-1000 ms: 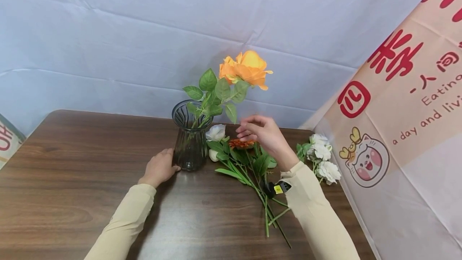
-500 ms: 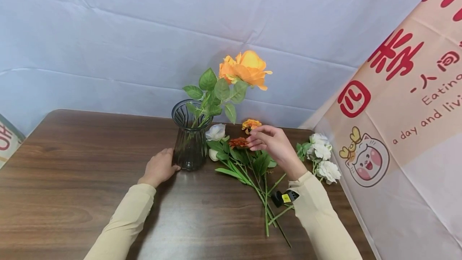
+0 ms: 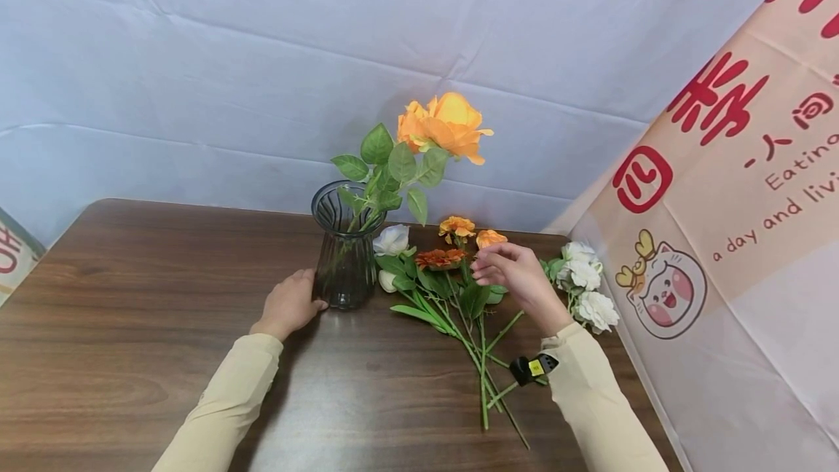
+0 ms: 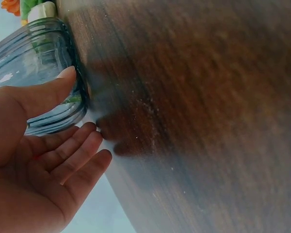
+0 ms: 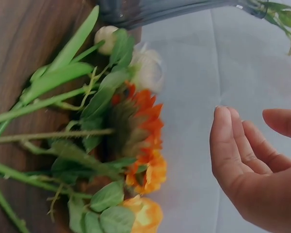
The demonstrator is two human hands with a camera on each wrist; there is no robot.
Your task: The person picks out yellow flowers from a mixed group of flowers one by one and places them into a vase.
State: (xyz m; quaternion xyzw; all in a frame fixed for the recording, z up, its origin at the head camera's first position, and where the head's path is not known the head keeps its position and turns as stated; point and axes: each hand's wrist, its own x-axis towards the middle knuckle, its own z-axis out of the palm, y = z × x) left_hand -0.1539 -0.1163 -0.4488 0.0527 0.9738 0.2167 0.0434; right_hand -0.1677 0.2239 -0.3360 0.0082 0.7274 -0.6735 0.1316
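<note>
A dark glass vase stands upright on the table, holding one orange rose that leans right. My left hand holds the vase low on its left side. In the left wrist view, the thumb lies along the glass, with the other fingers around the far side. My right hand hovers over loose flowers, fingers loosely bent and holding nothing. Close to its fingertips are a small orange rose, a yellow-orange flower and a rust-red flower.
White flowers lie at the table's right edge. A pale rose and a white bud lie beside the vase. Green stems point toward the front. A pale cloth hangs behind, and a printed banner stands on the right.
My right hand has moved right and toward me over the flowers, uncovering the yellow-orange flower and then the small orange rose. My left hand and the vase stay in place.
</note>
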